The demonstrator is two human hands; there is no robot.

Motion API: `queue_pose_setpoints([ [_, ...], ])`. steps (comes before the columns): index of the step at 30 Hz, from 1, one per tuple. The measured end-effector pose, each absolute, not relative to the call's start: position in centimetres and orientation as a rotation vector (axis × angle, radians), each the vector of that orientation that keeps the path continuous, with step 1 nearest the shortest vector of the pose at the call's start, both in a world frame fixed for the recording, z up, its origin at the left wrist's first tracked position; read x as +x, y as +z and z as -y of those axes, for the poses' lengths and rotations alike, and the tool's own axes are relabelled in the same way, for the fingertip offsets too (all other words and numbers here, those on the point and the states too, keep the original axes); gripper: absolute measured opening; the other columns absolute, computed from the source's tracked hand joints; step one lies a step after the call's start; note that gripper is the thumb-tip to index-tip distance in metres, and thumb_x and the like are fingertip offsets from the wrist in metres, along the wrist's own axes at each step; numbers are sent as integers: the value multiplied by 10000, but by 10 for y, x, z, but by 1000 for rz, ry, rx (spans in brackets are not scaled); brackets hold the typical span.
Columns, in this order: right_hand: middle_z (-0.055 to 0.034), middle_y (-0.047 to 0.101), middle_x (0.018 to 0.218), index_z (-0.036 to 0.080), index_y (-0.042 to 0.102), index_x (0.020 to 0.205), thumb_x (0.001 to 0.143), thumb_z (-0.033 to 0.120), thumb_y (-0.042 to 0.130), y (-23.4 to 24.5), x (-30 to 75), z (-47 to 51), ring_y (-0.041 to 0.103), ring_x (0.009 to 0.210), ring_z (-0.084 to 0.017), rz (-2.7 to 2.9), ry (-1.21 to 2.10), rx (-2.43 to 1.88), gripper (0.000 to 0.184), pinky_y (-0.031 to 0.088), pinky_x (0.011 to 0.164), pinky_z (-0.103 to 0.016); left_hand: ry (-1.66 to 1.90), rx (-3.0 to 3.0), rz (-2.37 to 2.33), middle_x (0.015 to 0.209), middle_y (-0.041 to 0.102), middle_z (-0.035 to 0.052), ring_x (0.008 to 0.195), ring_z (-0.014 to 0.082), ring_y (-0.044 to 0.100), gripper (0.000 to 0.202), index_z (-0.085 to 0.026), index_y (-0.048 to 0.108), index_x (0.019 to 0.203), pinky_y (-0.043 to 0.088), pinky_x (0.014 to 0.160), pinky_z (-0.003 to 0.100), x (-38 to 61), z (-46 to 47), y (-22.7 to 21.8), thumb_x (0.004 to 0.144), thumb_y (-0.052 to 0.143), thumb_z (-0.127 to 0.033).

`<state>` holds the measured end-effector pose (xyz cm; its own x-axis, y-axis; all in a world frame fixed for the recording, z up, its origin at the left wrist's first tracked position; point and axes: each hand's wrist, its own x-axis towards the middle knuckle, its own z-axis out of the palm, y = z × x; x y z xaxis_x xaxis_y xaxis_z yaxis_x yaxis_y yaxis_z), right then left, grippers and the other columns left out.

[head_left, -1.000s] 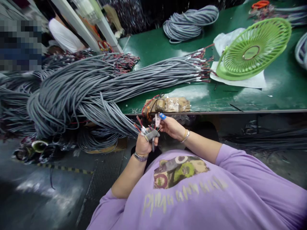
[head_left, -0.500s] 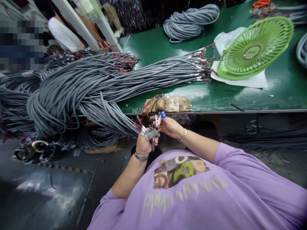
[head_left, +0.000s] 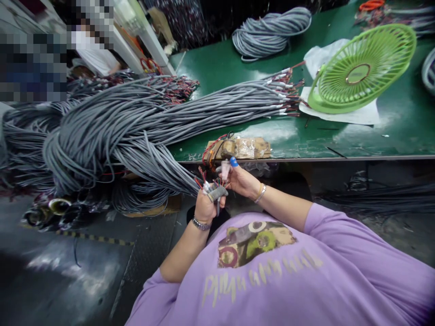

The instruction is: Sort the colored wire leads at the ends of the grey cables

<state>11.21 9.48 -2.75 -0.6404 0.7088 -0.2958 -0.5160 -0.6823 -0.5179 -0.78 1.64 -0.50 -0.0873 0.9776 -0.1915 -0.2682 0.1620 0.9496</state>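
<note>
Just off the table's front edge, my left hand (head_left: pixel 205 207) is closed around a grey cable (head_left: pixel 217 194), with thin coloured wires fanning out of its end. Other cable ends with red wires and white wraps stick up beside its fingers, and a long grey bundle (head_left: pixel 159 163) runs from there up to the left. My right hand (head_left: pixel 244 182), with a blue cover on one fingertip, pinches a small pale pink clip-like piece (head_left: pixel 224 170) close to the coloured wires. Blur hides that piece's exact kind. Both hands almost meet.
A taped wooden block (head_left: pixel 249 147) with red and black wires lies at the edge of the green table (head_left: pixel 299 140). A green fan (head_left: pixel 360 72) stands on white paper. More grey cables (head_left: pixel 204 106) and a coil (head_left: pixel 270 34) lie behind. A person in white (head_left: pixel 98 59) is at upper left.
The pale pink piece has turned and is more blurred, with my right fingers shifted slightly around it. My left hand still grips the cable. The whole view has shifted a little.
</note>
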Motion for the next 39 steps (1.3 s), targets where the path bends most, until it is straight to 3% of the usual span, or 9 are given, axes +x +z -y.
queue_pose_setpoints([
  [3,-25,634,739,160,662,870,855,625,499,-25,117,-95,541,602,-103,541,2332,-617,493,434,554,-221,1243,866,-1138,372,542,1,282,78,432,252,-123,654,601,288,320,185,-13,-15,-5,633,750,-354],
  [9,3,592,696,144,648,832,810,407,660,-20,121,-92,497,585,-81,690,2191,-607,264,401,534,-198,1119,883,-1054,362,534,6,274,83,431,278,-108,660,610,284,309,187,-21,-21,-6,625,757,-368],
  [17,-5,600,672,150,630,773,717,642,654,-35,115,-95,487,574,-87,768,2072,-630,496,396,528,-208,1096,868,-1038,350,520,8,266,84,426,291,-106,659,598,269,298,185,-19,-32,-6,615,764,-377],
  [22,-2,597,631,136,677,837,763,610,638,-30,110,-97,505,551,-90,607,2234,-578,482,428,552,-229,1099,861,-1058,349,517,4,266,81,420,261,-110,662,597,266,299,186,-18,-33,-11,628,753,-352],
  [33,9,579,567,119,684,775,762,535,685,-21,105,-95,476,513,-79,458,2155,-612,416,428,537,-221,1106,830,-1067,354,521,4,271,77,420,236,-107,661,597,270,307,181,-18,-32,-13,644,740,-324],
  [39,-3,586,599,135,675,813,770,628,617,-25,107,-95,529,567,-109,481,2215,-609,498,439,554,-238,1120,836,-1090,345,514,4,261,78,408,286,-111,651,584,267,297,187,-15,-31,-10,617,759,-374],
])
